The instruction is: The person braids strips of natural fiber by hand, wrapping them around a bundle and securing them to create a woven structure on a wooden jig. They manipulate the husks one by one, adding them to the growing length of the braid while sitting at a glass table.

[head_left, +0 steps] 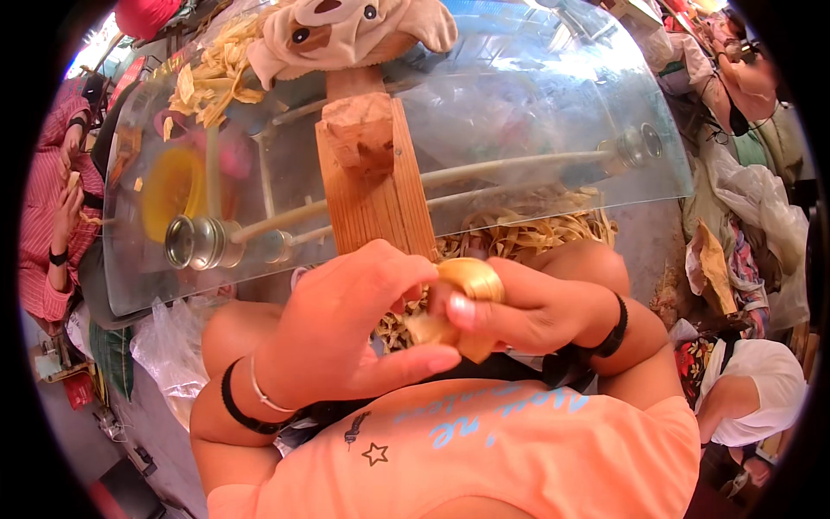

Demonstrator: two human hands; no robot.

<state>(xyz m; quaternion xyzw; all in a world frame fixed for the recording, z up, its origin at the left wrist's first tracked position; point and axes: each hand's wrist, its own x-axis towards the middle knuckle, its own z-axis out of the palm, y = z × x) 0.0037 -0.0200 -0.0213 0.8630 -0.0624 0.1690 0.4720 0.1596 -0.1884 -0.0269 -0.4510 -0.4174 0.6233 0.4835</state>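
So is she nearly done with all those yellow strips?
Some looks done: a heap of pale strips lies under the clear curved shield. In hand: both the left hand and right hand grip a small tan roll. What is left cannot be told; no unworked stock shows clearly.

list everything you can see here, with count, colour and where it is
tan roll: one, golden-tan, centre, held between both hands
clear curved shield: one, transparent, upper half
wooden post: one, light brown, centre top
pale rods: several, cream, behind the shield
metal caps: two, silver, left and right shield ends
tan strips: heaps, straw-coloured, below the shield and top left
animal-face cloth: one, beige, top centre
yellow bowl: one, left behind the shield
other people: three, at the edges
left hand: one, gripping the roll
right hand: one, gripping the roll, black wristband
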